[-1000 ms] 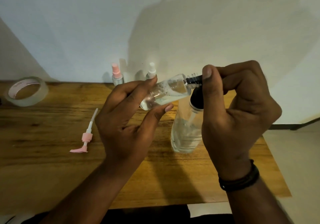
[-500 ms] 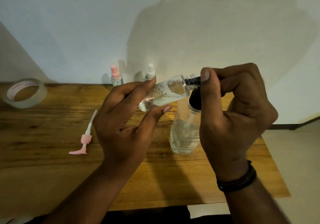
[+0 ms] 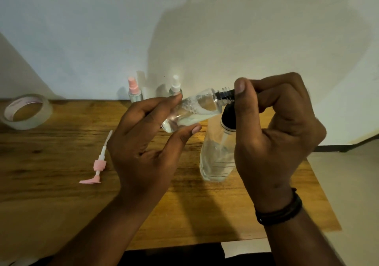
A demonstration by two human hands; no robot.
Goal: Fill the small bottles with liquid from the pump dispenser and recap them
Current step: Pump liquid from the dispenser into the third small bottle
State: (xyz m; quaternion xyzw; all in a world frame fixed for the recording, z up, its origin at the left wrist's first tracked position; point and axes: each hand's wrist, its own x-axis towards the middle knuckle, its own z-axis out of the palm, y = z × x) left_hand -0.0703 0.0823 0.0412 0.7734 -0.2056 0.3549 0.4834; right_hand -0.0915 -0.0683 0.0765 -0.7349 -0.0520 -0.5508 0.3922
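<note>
My left hand holds a small clear bottle tilted almost flat, its threaded neck pointing right; liquid and bubbles show inside. My right hand grips the black pump head of the clear pump dispenser, which stands on the wooden table. The black nozzle sits in the small bottle's open neck. A pink pump cap with its dip tube lies on the table to the left. Two small capped spray bottles stand at the wall, one with a pink top and one with a white top.
A roll of clear tape lies at the table's far left. The table's right edge drops to a pale floor. A white wall rises right behind the table.
Both hands and the tilted bottle have kept nearly the same pose. More liquid and bubbles show in the small bottle.
</note>
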